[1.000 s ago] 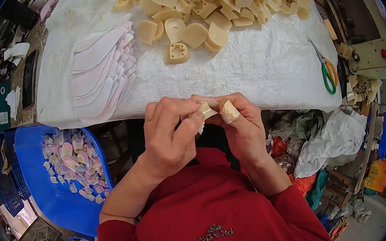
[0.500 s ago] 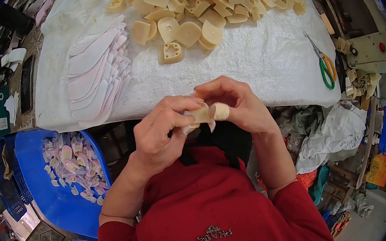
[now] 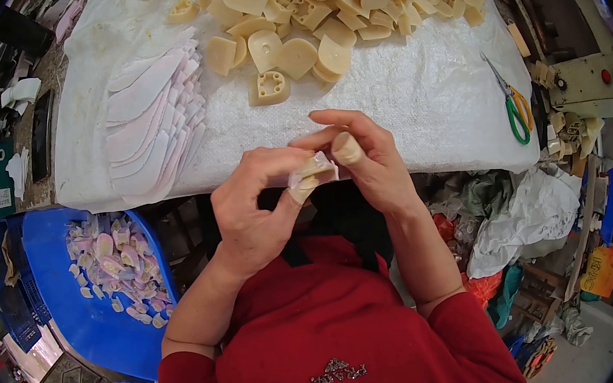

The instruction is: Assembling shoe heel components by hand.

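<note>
My left hand (image 3: 247,202) pinches a small beige shoe heel (image 3: 323,174) with a thin whitish covering partly around it, just off the table's front edge. Beige tape wraps the left thumb. My right hand (image 3: 371,161) is beside the heel, its fingers apart and its thumb, also taped, raised; nothing shows in its grasp. Beyond my hands lies a loose beige heel with holes (image 3: 268,88), in front of a large heap of similar heels (image 3: 331,7). To the left, flat white-pink tongue-shaped pieces (image 3: 152,126) lie in an overlapping stack.
A white woven sheet (image 3: 254,133) covers the table. Scissors (image 3: 512,104) with green and orange handles lie at its right edge. A blue basin (image 3: 69,294) at lower left contains many pinkish covered pieces (image 3: 121,258). Crumpled white plastic (image 3: 528,211) is at the right.
My right hand has drawn back from the heel, its fingers and thumb lifting away. The left hand still grips the heel, now turned so that more of the whitish covering shows.
</note>
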Demonstrator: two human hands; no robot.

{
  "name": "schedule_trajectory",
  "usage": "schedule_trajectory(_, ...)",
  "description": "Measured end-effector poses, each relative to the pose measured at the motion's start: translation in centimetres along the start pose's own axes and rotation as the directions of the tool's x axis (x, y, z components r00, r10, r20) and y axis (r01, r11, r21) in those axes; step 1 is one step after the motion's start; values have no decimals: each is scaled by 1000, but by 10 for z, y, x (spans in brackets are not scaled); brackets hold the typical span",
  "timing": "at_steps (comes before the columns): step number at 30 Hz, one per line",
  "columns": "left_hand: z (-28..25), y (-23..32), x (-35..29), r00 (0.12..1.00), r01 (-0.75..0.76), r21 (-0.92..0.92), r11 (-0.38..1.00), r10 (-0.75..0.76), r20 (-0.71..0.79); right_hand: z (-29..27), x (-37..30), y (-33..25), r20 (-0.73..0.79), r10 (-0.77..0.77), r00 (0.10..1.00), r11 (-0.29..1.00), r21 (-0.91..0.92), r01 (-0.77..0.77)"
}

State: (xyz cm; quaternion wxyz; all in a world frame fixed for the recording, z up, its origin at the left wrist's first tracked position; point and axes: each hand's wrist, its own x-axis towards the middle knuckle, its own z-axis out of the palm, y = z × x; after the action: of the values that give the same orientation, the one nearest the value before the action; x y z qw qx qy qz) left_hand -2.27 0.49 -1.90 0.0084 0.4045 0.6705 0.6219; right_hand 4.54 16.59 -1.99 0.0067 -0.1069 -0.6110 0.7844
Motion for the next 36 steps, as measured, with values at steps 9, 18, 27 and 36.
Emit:
schedule_trajectory(9,10,9,0,942,294,-305,906,-329,-69,14,-2,7,-9,-478,878,800,-418,431)
schedule_trajectory(18,8,9,-2,925,351,-271,897,-376,-48,16,-3,-5,4,-508,861,714,-557,423)
schedule_trajectory(27,0,8,2,985,152,-38,988,-155,-71,6,-13,8,-8,-343,939,938,43,343)
schedule_trajectory(36,-9,5,-2,983,-183,153,971,177,52,-4,-16,-12,55,-248,967,957,-144,253)
